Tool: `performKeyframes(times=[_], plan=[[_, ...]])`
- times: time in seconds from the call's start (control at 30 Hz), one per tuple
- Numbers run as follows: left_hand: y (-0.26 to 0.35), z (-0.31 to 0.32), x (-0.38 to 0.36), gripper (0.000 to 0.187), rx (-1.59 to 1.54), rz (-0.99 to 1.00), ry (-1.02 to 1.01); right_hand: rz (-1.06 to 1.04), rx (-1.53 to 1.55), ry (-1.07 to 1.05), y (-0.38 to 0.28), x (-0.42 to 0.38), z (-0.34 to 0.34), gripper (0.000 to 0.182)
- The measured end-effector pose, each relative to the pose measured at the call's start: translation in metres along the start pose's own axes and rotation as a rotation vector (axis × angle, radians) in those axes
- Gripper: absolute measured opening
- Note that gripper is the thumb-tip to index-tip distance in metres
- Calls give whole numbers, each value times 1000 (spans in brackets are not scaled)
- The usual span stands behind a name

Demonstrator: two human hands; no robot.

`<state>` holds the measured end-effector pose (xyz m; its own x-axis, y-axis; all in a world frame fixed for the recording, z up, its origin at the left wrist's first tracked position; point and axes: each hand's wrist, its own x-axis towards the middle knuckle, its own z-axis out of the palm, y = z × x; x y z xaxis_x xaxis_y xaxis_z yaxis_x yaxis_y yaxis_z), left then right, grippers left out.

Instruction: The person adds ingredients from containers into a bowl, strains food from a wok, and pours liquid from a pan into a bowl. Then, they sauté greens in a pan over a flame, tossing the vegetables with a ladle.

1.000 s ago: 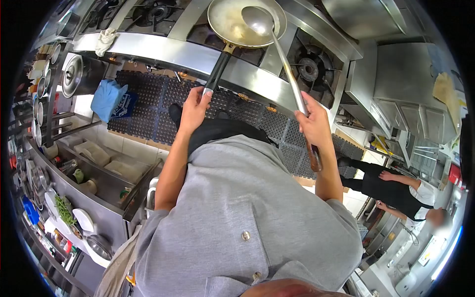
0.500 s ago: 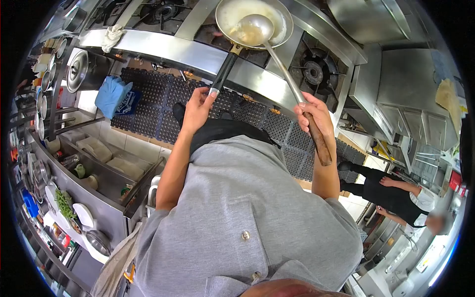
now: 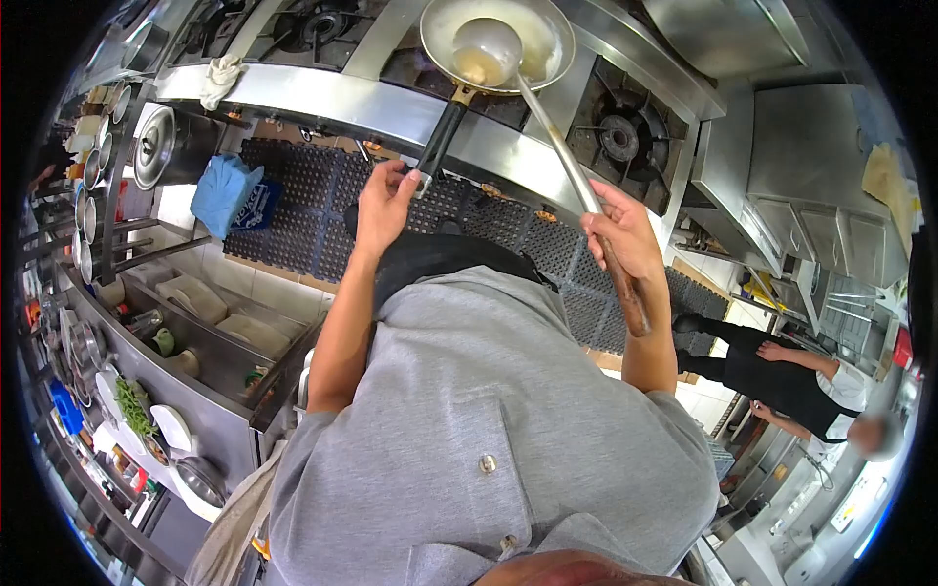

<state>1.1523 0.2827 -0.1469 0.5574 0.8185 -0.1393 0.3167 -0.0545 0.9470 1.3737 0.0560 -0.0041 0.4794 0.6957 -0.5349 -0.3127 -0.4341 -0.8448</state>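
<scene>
The left hand (image 3: 383, 200) is closed around the end of the black handle of the pan (image 3: 493, 44), so the pan stays steady on the stove (image 3: 342, 98). The right hand (image 3: 618, 234) grips the long ladle (image 3: 486, 51), whose bowl sits in the pan, holding some liquid. A white cloth (image 3: 221, 76) lies on the stove edge at the left. Another person (image 3: 782, 376) stands well apart at the right, not in the way

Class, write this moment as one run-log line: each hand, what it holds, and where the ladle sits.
left hand: grips pan handle | right hand: grips ladle | ladle bowl: over pan on stove
</scene>
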Motion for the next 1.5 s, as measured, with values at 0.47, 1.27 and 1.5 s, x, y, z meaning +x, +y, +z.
performKeyframes(times=[0.47,1.27,1.5], plan=[[75,17,102,20,425,458,126,-291,-563,98,24,-22,20,58],[55,85,185,16,813,195,184,-196,-555,71,12,-34,28,58],[53,61,143,36,622,267,220,-273,-533,167,26,-21,23,56]])
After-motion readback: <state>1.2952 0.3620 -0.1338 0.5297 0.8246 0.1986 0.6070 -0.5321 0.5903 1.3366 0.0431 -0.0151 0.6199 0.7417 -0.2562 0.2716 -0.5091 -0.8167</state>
